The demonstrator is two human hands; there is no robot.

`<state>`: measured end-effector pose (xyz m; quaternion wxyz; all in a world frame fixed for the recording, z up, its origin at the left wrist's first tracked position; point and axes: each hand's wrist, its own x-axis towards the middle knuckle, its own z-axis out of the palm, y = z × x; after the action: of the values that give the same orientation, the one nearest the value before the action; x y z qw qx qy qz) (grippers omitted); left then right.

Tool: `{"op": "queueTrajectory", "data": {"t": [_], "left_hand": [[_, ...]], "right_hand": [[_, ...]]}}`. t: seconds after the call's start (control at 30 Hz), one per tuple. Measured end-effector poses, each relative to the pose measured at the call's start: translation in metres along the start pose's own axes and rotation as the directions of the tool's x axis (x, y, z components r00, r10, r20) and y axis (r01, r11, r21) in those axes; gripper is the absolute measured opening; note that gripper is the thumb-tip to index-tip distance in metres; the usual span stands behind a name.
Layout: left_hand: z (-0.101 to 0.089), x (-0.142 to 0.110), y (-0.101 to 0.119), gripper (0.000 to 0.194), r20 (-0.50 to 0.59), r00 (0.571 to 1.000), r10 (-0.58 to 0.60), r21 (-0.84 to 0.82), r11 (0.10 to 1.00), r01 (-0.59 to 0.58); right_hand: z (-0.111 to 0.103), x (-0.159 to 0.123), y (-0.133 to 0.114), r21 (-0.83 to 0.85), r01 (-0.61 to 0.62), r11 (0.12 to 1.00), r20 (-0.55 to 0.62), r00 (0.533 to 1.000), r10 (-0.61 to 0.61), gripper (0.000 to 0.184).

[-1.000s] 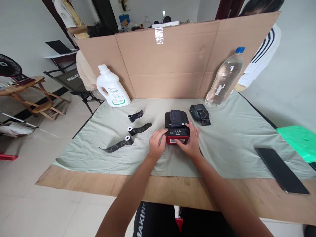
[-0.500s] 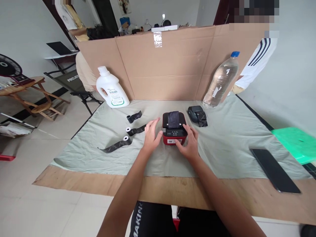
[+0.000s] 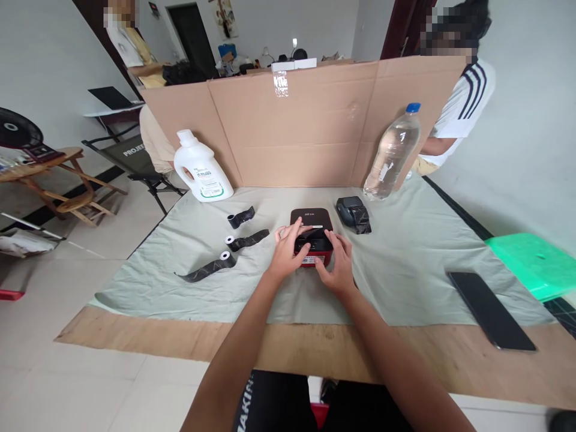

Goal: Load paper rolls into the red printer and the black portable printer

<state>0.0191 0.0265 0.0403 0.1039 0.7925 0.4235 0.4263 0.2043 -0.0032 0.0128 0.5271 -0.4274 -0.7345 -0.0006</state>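
A black and red label printer (image 3: 310, 214) sits on the cloth in front of me. From its slot comes a short black paper strip (image 3: 316, 233), bent forward and partly covered by my fingers. My left hand (image 3: 287, 247) reaches over the printer's left side, fingers stretched across the strip and thumb apart near the front edge. On the right side, my right hand (image 3: 337, 262) holds the printer, its thumb by the white label on the front and its fingers along the upper edge.
Several partly unrolled black rolls (image 3: 227, 260) lie left of the printer. A dark handheld device (image 3: 347, 211) with a black strip lies at its right. A white jug (image 3: 203, 169) and a water bottle (image 3: 390, 157) stand before a cardboard screen (image 3: 297, 132). A phone (image 3: 490, 309) lies at right.
My left hand let go of the printer's left side, moved away, then came back over its top. The black strip, which lay back over the lid, now bends forward. My right hand stays on the printer.
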Motion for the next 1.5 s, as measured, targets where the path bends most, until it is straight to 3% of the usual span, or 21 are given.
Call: {"op": "queueTrajectory", "data": {"t": [0.13, 0.57, 0.9, 1.0, 1.1, 1.2, 1.27, 1.33, 1.4, 1.5], "left_hand": [[-0.002, 0.003, 0.005, 0.068, -0.01, 0.999, 0.03, 0.045, 0.999, -0.03], [-0.018, 0.017, 0.009, 0.089, 0.142, 0.987, 0.081, 0.202, 0.973, -0.109], [-0.034, 0.035, 0.015, 0.084, 0.189, 0.981, 0.044, 0.289, 0.952, -0.098], [-0.038, 0.026, 0.017, 0.065, 0.219, 0.972, 0.086, 0.203, 0.97, -0.132], [-0.039, 0.012, 0.012, 0.047, 0.194, 0.977, 0.089, -0.024, 0.996, -0.086], [-0.039, 0.008, 0.002, 0.046, 0.064, 0.997, -0.04, -0.155, 0.987, 0.049], [-0.038, 0.018, -0.003, 0.043, 0.052, 0.993, -0.103, -0.147, 0.983, 0.11], [-0.035, 0.038, -0.004, 0.04, 0.165, 0.981, -0.105, -0.063, 0.991, 0.116], [-0.029, 0.063, -0.002, 0.038, 0.339, 0.936, -0.097, 0.112, 0.992, 0.062], [-0.016, 0.099, 0.005, 0.038, 0.563, 0.798, -0.215, 0.395, 0.918, -0.032]], "right_hand": [[-0.001, 0.0, 0.0, 0.024, -0.009, 1.0, 0.002, 1.0, 0.009, 0.072], [0.004, -0.001, 0.0, 0.094, -0.032, 0.995, -0.01, 0.999, 0.033, 0.066], [0.004, -0.003, 0.003, 0.095, -0.016, 0.995, 0.0, 1.0, 0.016, 0.068], [0.003, -0.003, 0.004, 0.12, -0.017, 0.993, -0.012, 1.0, 0.019, 0.066], [0.002, -0.002, 0.005, 0.16, -0.032, 0.987, -0.029, 0.999, 0.037, 0.063], [0.001, -0.002, 0.008, 0.196, -0.078, 0.977, -0.057, 0.994, 0.091, 0.057], [0.001, -0.003, 0.012, 0.233, -0.121, 0.965, -0.091, 0.985, 0.146, 0.056], [0.001, -0.005, 0.015, 0.271, -0.169, 0.947, -0.108, 0.973, 0.205, 0.055], [0.002, -0.006, 0.017, 0.288, -0.211, 0.934, -0.104, 0.963, 0.25, 0.054], [0.003, -0.006, 0.02, 0.282, -0.249, 0.927, -0.091, 0.954, 0.284, 0.052]]}}
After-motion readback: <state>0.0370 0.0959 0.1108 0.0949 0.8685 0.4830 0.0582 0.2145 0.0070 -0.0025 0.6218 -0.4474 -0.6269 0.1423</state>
